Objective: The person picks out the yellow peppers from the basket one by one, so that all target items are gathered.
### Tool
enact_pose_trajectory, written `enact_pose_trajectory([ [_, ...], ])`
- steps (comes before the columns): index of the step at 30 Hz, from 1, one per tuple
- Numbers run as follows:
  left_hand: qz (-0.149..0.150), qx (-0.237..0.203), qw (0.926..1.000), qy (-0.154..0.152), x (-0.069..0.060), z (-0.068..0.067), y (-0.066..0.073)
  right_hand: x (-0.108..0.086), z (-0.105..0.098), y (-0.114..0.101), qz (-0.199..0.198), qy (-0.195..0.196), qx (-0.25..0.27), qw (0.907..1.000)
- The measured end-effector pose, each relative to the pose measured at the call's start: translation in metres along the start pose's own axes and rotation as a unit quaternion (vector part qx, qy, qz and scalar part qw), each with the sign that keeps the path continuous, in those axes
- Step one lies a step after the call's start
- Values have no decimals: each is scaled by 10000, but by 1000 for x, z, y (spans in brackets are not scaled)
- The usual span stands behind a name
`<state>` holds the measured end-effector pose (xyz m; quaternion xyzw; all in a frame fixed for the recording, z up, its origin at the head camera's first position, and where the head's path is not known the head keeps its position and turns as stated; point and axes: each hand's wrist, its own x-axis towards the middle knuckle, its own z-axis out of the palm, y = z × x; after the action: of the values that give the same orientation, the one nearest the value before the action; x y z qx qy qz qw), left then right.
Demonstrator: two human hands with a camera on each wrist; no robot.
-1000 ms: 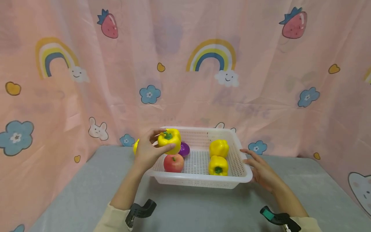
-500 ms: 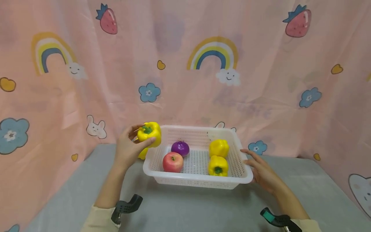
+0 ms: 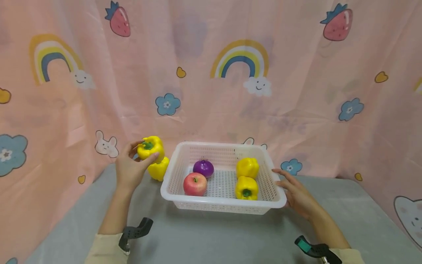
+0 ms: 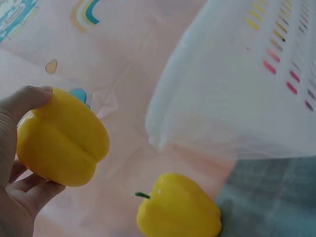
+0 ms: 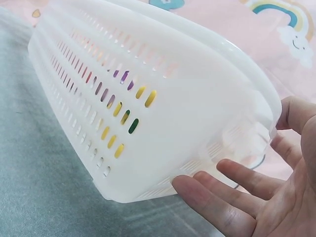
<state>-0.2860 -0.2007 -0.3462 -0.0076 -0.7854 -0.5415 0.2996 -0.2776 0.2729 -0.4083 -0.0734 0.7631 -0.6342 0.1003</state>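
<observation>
My left hand [image 3: 130, 169] grips a yellow bell pepper [image 3: 151, 149] between thumb and fingers, raised left of the white basket [image 3: 227, 204]. In the left wrist view the held pepper [image 4: 64, 140] shows its smooth side. Another yellow pepper [image 3: 159, 169] stands on the table just outside the basket's left wall. My right hand [image 3: 298, 192] touches the basket's right end, fingers spread along the rim and wall; the right wrist view shows the fingertips against the basket [image 5: 197, 113]. Inside lie a red apple [image 3: 195, 184], a purple onion [image 3: 203, 168] and two yellow peppers [image 3: 247, 167].
A grey table [image 3: 197, 234] lies under the basket. Behind it hangs a pink curtain [image 3: 204, 47] printed with rainbows, strawberries and flowers. Black bands [image 3: 136, 231] circle both wrists near the beige sleeves.
My left hand has carried the pepper from over the basket out to the left, past its rim. The pepper on the table outside is now more visible. My right hand stays at the basket.
</observation>
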Motion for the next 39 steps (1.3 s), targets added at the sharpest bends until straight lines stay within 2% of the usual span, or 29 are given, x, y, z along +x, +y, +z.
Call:
enact_pose_trajectory([
  [8, -220, -7, 9992, 336, 5, -4, -22, -1, 1, 1, -80, 35, -11, 10000],
  [13, -296, 2, 9986, 427, 7, -5, -34, -1, 0, 1, -43, 38, -10, 10000],
  [21, -477, 87, 9975, 513, 9, -7, -45, -1, 1, 1, 54, 107, -16, 9999],
  [30, -652, 407, 9949, 652, 7, -16, -57, 2, 4, -2, 15, 70, -97, 9999],
  [39, -537, 632, 9944, 657, 7, -14, -71, 0, 2, 0, 2, 124, -75, 9999],
])
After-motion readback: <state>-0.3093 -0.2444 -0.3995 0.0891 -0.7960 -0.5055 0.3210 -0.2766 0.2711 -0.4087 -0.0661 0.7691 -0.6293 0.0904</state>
